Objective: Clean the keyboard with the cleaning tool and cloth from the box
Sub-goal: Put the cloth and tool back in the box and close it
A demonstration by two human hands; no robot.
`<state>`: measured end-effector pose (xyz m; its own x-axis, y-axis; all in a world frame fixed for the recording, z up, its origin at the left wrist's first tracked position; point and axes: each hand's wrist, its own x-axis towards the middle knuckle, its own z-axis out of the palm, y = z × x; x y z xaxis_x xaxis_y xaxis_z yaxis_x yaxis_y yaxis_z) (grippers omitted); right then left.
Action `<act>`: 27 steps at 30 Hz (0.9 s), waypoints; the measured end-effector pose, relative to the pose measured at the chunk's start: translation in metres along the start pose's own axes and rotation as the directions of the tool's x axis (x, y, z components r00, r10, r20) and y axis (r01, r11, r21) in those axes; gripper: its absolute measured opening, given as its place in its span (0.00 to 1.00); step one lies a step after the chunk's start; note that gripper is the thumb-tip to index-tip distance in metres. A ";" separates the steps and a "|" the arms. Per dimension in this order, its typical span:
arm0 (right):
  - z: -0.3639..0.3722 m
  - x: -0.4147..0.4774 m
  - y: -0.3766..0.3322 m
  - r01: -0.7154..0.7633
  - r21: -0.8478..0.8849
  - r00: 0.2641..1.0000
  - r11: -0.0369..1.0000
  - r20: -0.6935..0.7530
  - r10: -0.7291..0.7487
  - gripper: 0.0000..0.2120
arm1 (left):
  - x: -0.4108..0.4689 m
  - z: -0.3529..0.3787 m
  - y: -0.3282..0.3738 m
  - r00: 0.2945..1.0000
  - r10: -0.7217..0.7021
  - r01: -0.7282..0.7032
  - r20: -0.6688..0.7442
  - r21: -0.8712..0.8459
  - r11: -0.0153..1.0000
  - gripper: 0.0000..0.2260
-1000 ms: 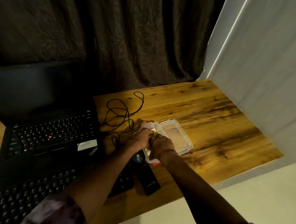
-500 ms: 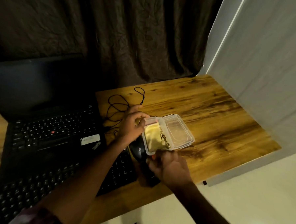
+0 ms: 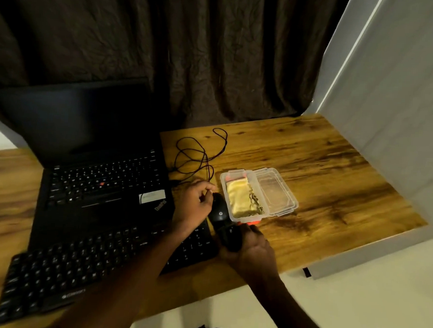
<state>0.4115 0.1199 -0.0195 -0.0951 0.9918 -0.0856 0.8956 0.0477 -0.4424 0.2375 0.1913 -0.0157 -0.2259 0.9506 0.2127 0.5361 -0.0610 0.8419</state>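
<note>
Your right hand (image 3: pixel 252 249) gripped a black object (image 3: pixel 231 240) at six o'clock of the open box (image 3: pixel 224 194) — left hand (image 3: pixel 196 203) curled at nine o'clock, its hold unclear.

open laptop (image 3: pixel 96 182), mouse (image 3: pixel 219 210), coiled cable (image 3: pixel 193 152) — all on wooden desk (image 3: pixel 323 169).

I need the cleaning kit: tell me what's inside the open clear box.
A folded yellow cloth fills most of the clear box, a small dark item along its right edge. Orange parts show at both ends, inside or latch unclear. Anything beneath the cloth is covered.
</note>
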 end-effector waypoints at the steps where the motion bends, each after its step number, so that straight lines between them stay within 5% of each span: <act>1: -0.008 0.001 -0.003 -0.040 0.057 0.999 0.998 0.031 0.038 0.33 | -0.006 -0.002 0.002 0.999 -0.036 0.037 0.015 -0.036 0.999 0.08; 4: -0.029 0.012 -0.010 -0.082 0.236 0.997 0.968 0.030 0.077 0.34 | -0.014 -0.007 0.009 0.993 -0.099 0.110 0.064 -0.192 0.975 0.07; 8: -0.047 0.049 -0.019 -0.006 0.250 0.992 0.968 -0.123 0.037 0.32 | -0.008 -0.004 0.018 0.969 -0.188 0.218 0.158 -0.198 0.956 0.06; 13: -0.058 0.099 -0.025 -0.057 0.003 0.995 0.998 -0.085 0.057 0.30 | 0.002 0.007 0.016 0.939 -0.218 0.183 0.267 0.149 0.972 0.20; 22: -0.035 0.127 -0.038 0.031 -0.397 0.996 0.917 0.087 0.004 0.37 | 0.002 0.017 0.007 0.853 -0.205 0.105 0.480 0.226 0.968 0.49; 27: -0.027 0.126 -0.031 0.089 -0.445 0.990 0.891 0.136 -0.030 0.37 | 0.004 0.016 0.005 0.837 -0.199 0.085 0.510 0.238 0.967 0.50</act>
<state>0.3840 0.2471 0.0077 -0.1805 0.9645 -0.1929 0.9831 0.1831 -0.0043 0.2519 0.1997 -0.0184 0.1188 0.9628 -0.2426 0.6934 0.0944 0.7144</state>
